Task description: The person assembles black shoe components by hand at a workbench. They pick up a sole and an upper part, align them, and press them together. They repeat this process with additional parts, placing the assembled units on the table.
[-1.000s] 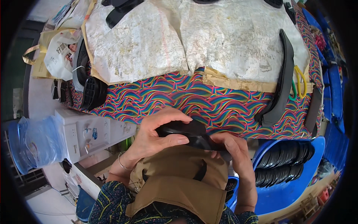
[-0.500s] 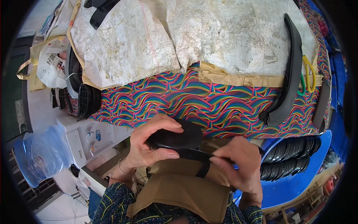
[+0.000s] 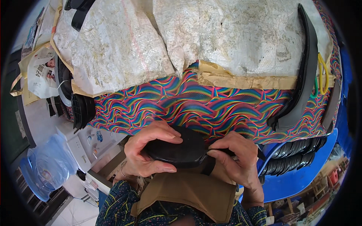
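In front of my brown apron (image 3: 181, 188), my left hand (image 3: 145, 150) is closed around one end of a smooth, rounded black block (image 3: 177, 148). Its thumb presses the near side and its fingers lie over the top. At the block's right end, my right hand (image 3: 239, 156) pinches a thin black strip (image 3: 226, 151) between thumb and forefinger, right against the block's edge. A dark tip shows past the right hand's outer side. My palms hide parts of both the block and the strip.
Dirty white woven sacks (image 3: 233, 37) cover the far part of the table, over a colourful wavy cloth (image 3: 169, 101). A long curved black piece (image 3: 301, 71) lies right, beside yellow loops (image 3: 323, 75). A blue basin (image 3: 298, 184) holds several black pieces. Left stands a blue water bottle (image 3: 49, 165).
My right hand has moved left and slightly up, its pinch now against the block's edge. The block has turned, showing more of its broad face. The view has shifted slightly.
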The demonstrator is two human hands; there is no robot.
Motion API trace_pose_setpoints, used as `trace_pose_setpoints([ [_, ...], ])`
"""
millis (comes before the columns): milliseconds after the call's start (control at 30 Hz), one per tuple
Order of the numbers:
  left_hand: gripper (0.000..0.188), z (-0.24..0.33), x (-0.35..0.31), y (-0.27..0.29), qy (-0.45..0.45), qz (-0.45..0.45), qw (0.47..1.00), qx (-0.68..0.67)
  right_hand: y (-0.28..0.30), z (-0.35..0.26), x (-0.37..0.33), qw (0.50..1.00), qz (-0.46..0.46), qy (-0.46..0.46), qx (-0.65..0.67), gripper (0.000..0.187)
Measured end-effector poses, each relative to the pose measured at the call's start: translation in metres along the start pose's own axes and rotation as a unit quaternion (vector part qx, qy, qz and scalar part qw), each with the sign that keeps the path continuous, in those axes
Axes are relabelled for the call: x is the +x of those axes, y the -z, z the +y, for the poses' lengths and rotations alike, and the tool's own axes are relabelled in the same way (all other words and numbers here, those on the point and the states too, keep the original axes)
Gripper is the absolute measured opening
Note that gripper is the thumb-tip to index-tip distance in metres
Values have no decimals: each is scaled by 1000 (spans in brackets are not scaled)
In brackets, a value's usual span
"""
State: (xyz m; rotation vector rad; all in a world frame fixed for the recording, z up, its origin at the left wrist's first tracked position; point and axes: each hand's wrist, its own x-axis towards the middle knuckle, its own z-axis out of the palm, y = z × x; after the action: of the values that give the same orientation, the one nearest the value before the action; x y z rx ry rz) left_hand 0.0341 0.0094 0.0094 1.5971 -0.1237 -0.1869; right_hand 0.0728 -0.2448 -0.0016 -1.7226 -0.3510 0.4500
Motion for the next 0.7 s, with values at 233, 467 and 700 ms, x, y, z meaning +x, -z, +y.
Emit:
trace_pose_setpoints([
  [233, 74, -4, 3, 3, -4, -22, 1000, -19, -3, 0, 4, 998, -10, -42, 37, 18],
  [467, 78, -3, 2, 8, 19, -68, 997, -38, -1, -6, 6, 991, -50, -98, 81, 13],
  [700, 57, 24, 21, 22, -103, -165, 916, 351, -3, -3, 6, 986, -42, -114, 113, 11],
])
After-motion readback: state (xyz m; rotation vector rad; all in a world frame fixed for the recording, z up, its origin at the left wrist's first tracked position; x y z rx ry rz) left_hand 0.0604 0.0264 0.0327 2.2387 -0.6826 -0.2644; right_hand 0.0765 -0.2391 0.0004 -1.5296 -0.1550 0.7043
